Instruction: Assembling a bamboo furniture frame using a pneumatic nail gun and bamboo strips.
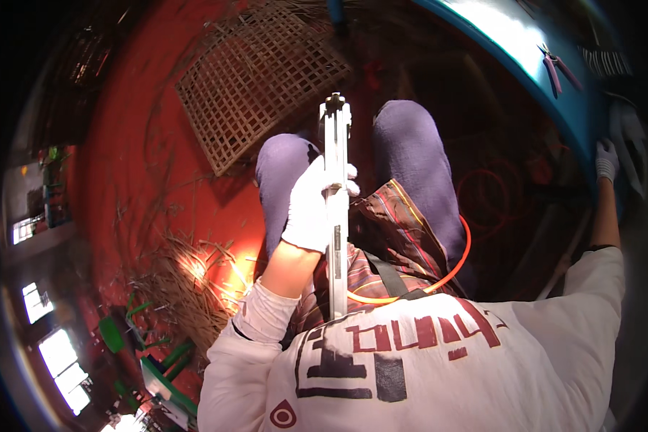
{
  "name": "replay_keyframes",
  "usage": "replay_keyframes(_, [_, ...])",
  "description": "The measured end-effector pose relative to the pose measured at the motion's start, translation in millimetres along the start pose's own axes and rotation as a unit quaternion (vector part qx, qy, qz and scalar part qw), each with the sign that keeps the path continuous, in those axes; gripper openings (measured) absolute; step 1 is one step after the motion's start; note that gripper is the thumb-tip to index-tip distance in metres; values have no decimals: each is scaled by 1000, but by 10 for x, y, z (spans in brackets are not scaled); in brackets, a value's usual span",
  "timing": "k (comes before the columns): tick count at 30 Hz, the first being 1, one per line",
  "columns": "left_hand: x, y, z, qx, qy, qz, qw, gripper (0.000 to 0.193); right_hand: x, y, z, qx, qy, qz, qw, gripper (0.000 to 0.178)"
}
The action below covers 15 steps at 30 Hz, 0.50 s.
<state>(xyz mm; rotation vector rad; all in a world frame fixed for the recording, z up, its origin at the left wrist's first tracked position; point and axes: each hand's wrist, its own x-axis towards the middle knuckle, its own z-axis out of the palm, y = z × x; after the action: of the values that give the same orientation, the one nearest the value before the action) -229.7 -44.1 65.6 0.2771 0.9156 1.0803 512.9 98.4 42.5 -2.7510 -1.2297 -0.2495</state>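
Observation:
My left hand (311, 209), in a white glove, is closed round a long silver staple gun (336, 252). The tool stands lengthwise before my body, its dark-tipped end between my knees and its other end against my shirt. An orange hose (439, 284) runs from beside it across my lap; where it joins is hidden. Far out to the right, my gloved right hand (607, 160) lies at the edge of a blue table (583, 108). Its fingers seem stretched out on the surface, with nothing visible in them. Pliers with pink handles (556, 72) lie farther up the table.
A woven lattice panel (255, 83) lies on the red floor (133, 144) ahead and left. Loose strips (187, 281) are heaped at my left, near green objects (111, 335). A pale cloth-like thing (630, 140) hangs beside my right hand. More orange hose (489, 194) coils in shadow.

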Motion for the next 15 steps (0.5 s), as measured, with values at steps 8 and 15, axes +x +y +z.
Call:
replay_keyframes(8, [90,-76,-138,111,70,-7,991,18,-677,-551,-476,123,125,-35,984,45])
replay_keyframes(15, [108,30,346,62,137,-39,988,27,-376,-448,-773,149,193,-42,969,18])
